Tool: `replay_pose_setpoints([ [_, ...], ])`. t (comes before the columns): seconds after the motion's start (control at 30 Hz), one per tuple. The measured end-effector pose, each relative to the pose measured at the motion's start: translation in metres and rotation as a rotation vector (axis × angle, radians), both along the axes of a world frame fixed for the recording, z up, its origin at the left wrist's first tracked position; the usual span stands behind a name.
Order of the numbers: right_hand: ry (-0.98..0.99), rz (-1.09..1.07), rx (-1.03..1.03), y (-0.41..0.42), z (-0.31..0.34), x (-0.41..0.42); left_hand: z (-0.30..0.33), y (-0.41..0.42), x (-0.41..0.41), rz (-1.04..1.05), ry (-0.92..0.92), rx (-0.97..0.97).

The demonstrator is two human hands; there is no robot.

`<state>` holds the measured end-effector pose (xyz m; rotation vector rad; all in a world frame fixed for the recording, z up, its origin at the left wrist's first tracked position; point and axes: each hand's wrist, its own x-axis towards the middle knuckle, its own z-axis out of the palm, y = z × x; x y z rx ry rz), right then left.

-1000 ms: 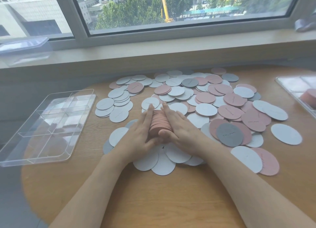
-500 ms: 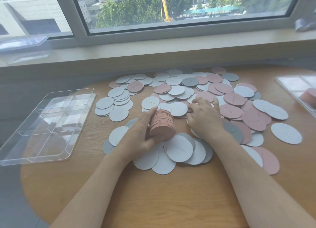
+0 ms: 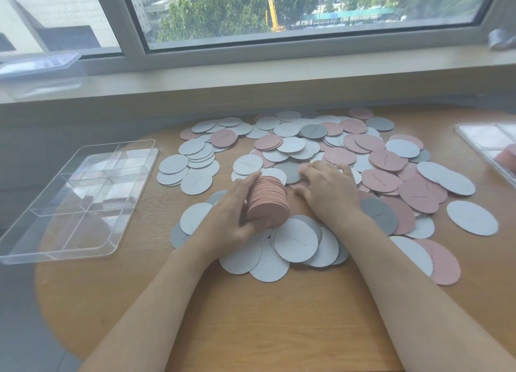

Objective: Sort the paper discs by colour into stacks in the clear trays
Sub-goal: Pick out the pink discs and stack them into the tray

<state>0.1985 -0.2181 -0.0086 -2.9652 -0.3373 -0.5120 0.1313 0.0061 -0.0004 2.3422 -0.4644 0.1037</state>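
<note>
Left hand (image 3: 231, 221) grip clamped on thick pink paper-disc stack (image 3: 267, 201); right hand (image 3: 328, 188) flat, fingers apart, on loose discs mid-surface. Slide pinks out singly, keep stack edges squared.

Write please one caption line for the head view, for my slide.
Left hand holds a pink stack while right hand reaches among loose discs.

tilted pink disc stack (image 3: 267, 204), mid-table
</note>
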Motion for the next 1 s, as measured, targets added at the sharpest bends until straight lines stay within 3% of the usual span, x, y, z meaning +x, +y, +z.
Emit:
replay_pose_setpoints([
  [0.17, -0.222, -0.019, -0.022, 0.006, 0.003, -0.003, -0.001, 0.0, 0.0, 0.002, -0.003, 0.003],
  [0.37, -0.316, -0.04, 0.015, 0.006, 0.006, -0.002, -0.001, 0.001, -0.001, 0.003, 0.003, -0.012],
  [0.67, -0.534, 0.091, 0.243, 0.002, 0.013, -0.008, -0.001, 0.002, 0.0, 0.001, -0.01, -0.035],
  [1.0, -0.438, 0.176, 0.629, 0.0, 0.02, -0.024, -0.003, 0.005, 0.0, -0.019, 0.038, -0.16],
])
